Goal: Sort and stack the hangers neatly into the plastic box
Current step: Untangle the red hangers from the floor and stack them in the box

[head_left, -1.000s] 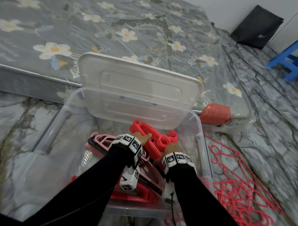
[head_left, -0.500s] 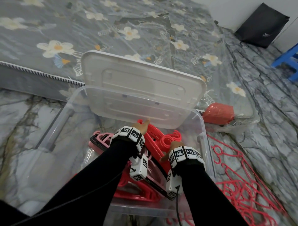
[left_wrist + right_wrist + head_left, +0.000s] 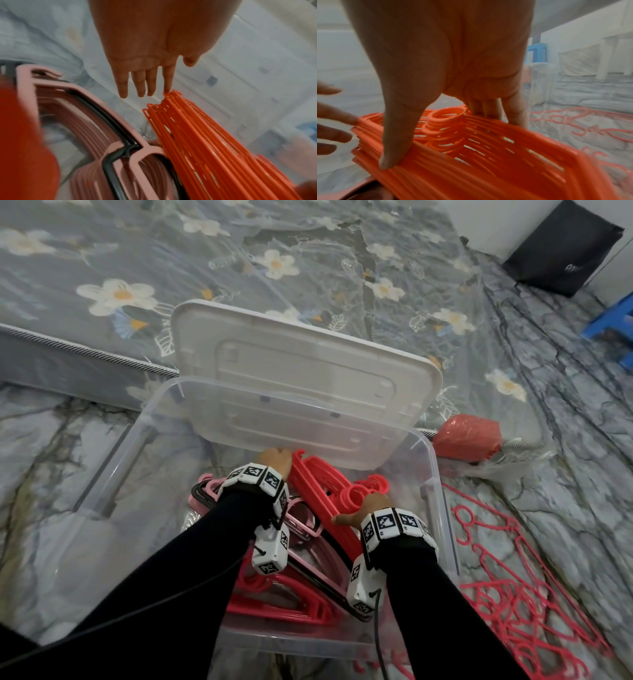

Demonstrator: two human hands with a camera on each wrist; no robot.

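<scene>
Red hanger bundle [image 3: 318, 501] inside clear box [image 3: 442, 508]

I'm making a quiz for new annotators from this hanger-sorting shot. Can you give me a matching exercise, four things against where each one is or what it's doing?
Things:
1. red hanger bundle
2. pink hangers
3. box lid
4. loose red hangers

Places or states:
A. propped at the far rim of the plastic box
B. spread on the floor outside the box
C. held by the right hand, the left hand touching its far end
D. stacked in the box under the left wrist

Pairs: 1-C, 2-D, 3-A, 4-B
</scene>
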